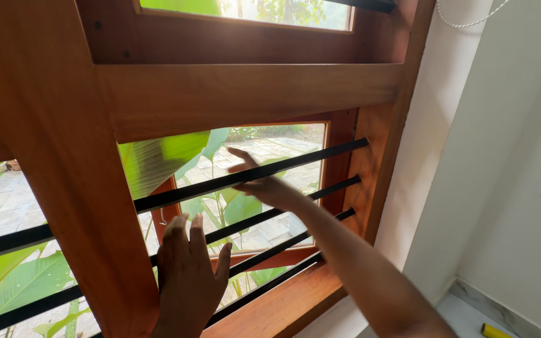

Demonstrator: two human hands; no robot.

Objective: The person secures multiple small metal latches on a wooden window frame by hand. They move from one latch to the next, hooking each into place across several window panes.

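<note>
- My left hand [189, 275] is flat on the wooden window frame [82, 206], at the lower part of its upright post, fingers spread and straight, gripping nothing.
- Black horizontal bars [176, 195] run across the opening just behind that hand; big green leaves [20, 281] and grey paving show through the gaps.
- By my judgement I'm bracing the frame with the left while the right works on the open sash.
- My right hand [264, 184] is pushed out between the upper bars, fingers loose and apart, not closed on anything, resting against or just past the second bar; I can't tell whether it touches the sash [339, 163] swung outward at the right side of the opening.
- The next move, as I read it, calls for a firm hold on that sash edge without catching my forearm on the bars.
- Along the bottom, the wooden sill [283, 307] slopes to the right corner.
- Further right, a white wall [515, 156], a white cord [471, 24] at the top corner, and a small yellow object [499, 330] on the pale floor [464, 316].
</note>
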